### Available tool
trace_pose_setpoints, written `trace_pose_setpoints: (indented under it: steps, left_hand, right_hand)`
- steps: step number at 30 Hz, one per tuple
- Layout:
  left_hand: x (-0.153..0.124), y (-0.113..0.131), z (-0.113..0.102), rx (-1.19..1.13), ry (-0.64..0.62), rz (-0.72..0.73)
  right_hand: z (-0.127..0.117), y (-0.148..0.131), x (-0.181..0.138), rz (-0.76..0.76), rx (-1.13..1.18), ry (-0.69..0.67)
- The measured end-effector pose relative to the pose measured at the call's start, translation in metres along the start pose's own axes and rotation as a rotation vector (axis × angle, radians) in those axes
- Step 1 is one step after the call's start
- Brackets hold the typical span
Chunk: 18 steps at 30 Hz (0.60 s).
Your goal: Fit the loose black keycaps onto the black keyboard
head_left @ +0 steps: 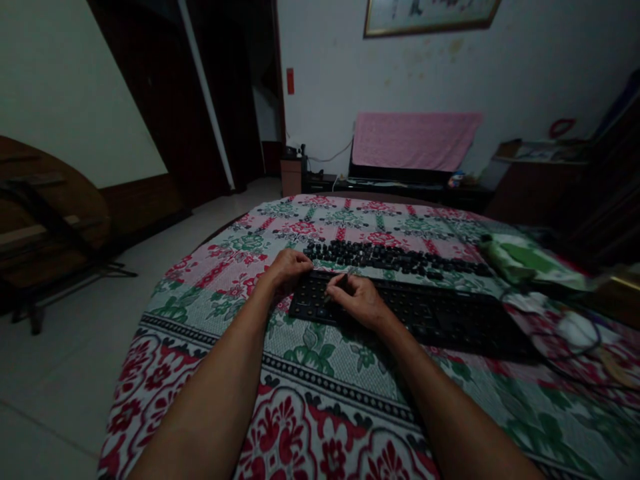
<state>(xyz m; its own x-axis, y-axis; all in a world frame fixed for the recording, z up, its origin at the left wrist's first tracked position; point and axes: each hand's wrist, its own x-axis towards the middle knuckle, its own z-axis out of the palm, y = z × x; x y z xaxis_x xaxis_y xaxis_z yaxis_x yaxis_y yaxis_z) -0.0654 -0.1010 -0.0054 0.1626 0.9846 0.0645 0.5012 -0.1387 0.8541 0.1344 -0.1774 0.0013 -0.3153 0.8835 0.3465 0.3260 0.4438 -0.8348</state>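
Note:
A black computer keyboard (450, 317) lies on the cloth-covered table with its keycaps off, so the bare key posts show. My left hand (287, 268) is at its upper left corner, fingers bent and closed against the edge. Over the left part of the keyboard, my right hand (357, 300) is closed in a pinch with the fingertips pointing down. Something small and thin seems to be between those fingers, too dim to name. Behind the keyboard, many loose black keycaps (370, 255) are spread in a long band.
The patterned tablecloth (300, 407) covers a round table. At the right are a green and white packet (533, 263), crumpled white tissue (575, 330) and a black cable (565, 370). A folded round tabletop (45, 207) leans at the left; a pink cloth (415, 140) hangs at the back.

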Motion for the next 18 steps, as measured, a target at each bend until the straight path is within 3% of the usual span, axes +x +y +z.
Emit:
trace_pose_setpoints:
  steps: [7, 18]
  left_hand:
    - [0.010, -0.006, 0.006, 0.308, 0.037, 0.125]
    - [0.008, -0.002, 0.007, 0.339, 0.039, 0.129]
  right_hand:
    - [-0.004, -0.006, -0.004, 0.032, -0.004, -0.145]
    - [-0.006, -0.012, -0.005, -0.003, -0.075, -0.260]
